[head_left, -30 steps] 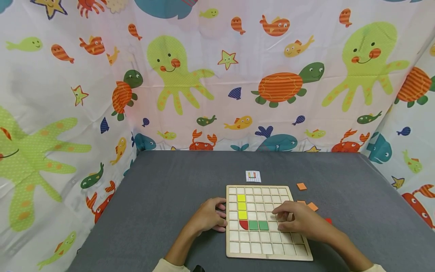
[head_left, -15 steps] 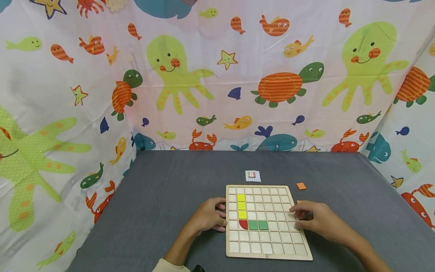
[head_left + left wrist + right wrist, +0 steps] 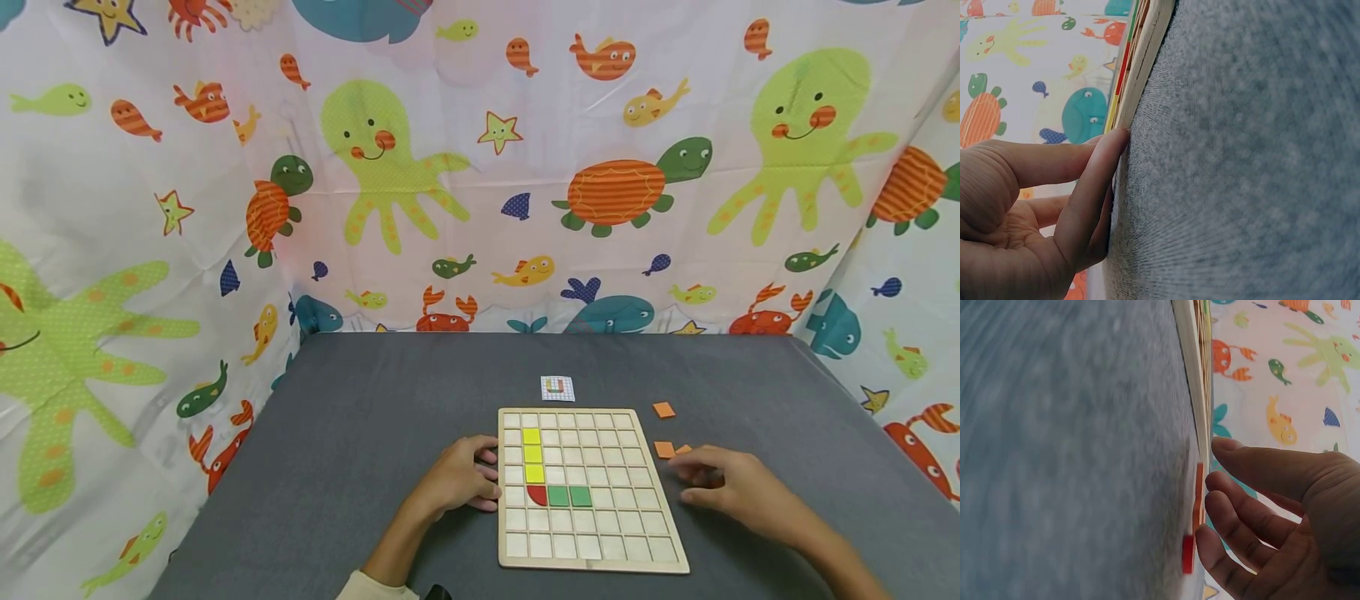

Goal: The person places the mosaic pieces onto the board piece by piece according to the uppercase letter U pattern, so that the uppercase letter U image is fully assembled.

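A wooden grid board (image 3: 555, 522) lies flat on the table. On it sit a column of yellow square tiles (image 3: 533, 454), a red rounded tile (image 3: 537, 495) below them, and two green square tiles (image 3: 569, 497) to its right. My left hand (image 3: 459, 477) touches the board's left edge with its fingertips. Beyond the right edge, my right hand (image 3: 738, 490) hovers with loosely bent fingers and nothing visible between them. Orange tiles (image 3: 664, 450) lie just past its fingertips, partly covered by it. A red piece (image 3: 1187, 554) shows beside its fingers in the right wrist view.
A small printed card (image 3: 557, 388) with a coloured grid pattern lies behind the board. Another orange tile (image 3: 663, 409) lies off its far right corner. A patterned sea-animal curtain (image 3: 465, 167) stands around the grey table (image 3: 375, 400).
My right hand has moved right, from above the board to beside it near the orange tiles. The left hand and the tiles on the board have stayed put.
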`<state>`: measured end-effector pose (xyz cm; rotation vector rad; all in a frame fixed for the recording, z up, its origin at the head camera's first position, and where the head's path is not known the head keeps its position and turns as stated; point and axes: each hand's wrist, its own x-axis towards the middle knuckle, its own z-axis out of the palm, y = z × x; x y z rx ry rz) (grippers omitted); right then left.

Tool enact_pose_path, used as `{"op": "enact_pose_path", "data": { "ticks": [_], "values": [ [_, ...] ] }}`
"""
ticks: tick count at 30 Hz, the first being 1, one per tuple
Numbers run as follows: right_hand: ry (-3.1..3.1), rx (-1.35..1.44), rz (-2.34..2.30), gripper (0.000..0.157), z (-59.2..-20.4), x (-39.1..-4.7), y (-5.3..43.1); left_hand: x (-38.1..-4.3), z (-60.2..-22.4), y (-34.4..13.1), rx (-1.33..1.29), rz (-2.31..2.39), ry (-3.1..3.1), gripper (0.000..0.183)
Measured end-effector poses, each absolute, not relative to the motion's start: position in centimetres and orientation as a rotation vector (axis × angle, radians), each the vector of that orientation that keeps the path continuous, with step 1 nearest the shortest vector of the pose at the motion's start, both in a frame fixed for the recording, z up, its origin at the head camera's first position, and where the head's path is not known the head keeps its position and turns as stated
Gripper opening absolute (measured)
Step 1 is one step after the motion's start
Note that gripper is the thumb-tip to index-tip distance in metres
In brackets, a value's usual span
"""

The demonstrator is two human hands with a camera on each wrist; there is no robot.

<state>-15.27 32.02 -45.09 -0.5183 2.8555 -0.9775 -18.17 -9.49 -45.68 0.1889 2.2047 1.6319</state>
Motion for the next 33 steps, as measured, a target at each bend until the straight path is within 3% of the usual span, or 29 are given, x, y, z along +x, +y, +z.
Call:
{"op": "enact_pose_path", "data": {
  "ticks": [15, 33],
  "values": [
    [2.914, -0.306, -0.839, 0.043, -44.3, -15.2, 35.0, -18.1, -45.7, -9.4, 0.19, 1.648, 2.195, 0.074],
    [2.869, -0.313, -0.711, 0.044, -44.6, -15.9, 36.3, -18.1, -45.6, -9.5, 0.195, 1.64, 2.197, 0.074]
  ]
}}
